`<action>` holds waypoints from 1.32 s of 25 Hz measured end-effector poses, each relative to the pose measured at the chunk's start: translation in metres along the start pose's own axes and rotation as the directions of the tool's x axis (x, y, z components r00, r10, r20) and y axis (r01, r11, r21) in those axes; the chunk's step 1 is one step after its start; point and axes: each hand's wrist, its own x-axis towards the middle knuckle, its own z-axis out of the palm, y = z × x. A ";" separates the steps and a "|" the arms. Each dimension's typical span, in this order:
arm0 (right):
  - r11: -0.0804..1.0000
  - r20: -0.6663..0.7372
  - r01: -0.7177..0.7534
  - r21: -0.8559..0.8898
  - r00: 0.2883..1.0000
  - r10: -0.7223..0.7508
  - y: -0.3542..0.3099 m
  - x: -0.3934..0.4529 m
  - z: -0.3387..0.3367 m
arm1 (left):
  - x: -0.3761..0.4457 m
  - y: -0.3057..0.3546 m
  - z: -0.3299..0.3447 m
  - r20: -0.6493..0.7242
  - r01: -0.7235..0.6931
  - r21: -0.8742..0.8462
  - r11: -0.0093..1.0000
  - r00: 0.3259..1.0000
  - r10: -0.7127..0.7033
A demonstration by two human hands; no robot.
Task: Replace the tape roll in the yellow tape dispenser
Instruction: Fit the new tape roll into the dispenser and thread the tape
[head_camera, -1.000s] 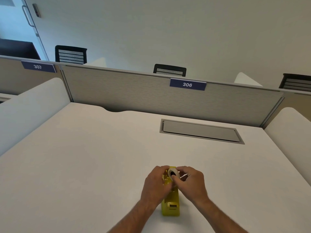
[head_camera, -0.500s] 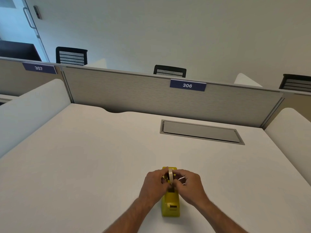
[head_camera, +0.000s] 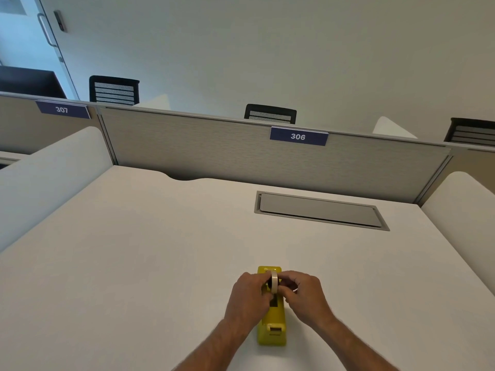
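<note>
Seating step: both hands, left and right, pinch the roll edge-on over the dispenser cradle. Fingers curled around it. Next, likely: press down level, then thread tape to the cutter.

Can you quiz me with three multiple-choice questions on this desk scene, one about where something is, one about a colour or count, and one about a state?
1. Where does the tape roll sit?
A. Over the far end of the yellow tape dispenser
B. On the grey hatch
C. On the bare desk beside the dispenser

2. What number is on the label straight ahead on the partition?
A. 307
B. 306
C. 305

3. What are the hands doing?
A. Both lie flat
B. Only one touches the roll
C. The left hand and right hand both pinch the roll

Key: A, the roll stands on edge above the dispenser's far end; B, the label reads 306; C, fingers close on the roll from both sides.
</note>
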 end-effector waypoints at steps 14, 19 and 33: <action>0.988 0.026 0.039 -0.152 0.999 -0.036 -0.003 0.004 0.001 | 0.002 -0.014 0.005 0.046 -0.036 0.101 0.994 0.998 0.031; 0.979 0.039 0.038 -0.200 0.999 -0.031 -0.002 0.003 0.001 | -0.001 -0.015 0.009 0.029 -0.048 0.112 0.993 0.999 0.045; 0.916 0.189 0.268 -0.299 0.957 -0.219 -0.002 0.007 -0.006 | -0.001 -0.016 0.009 -0.084 0.000 0.011 1.000 0.996 0.001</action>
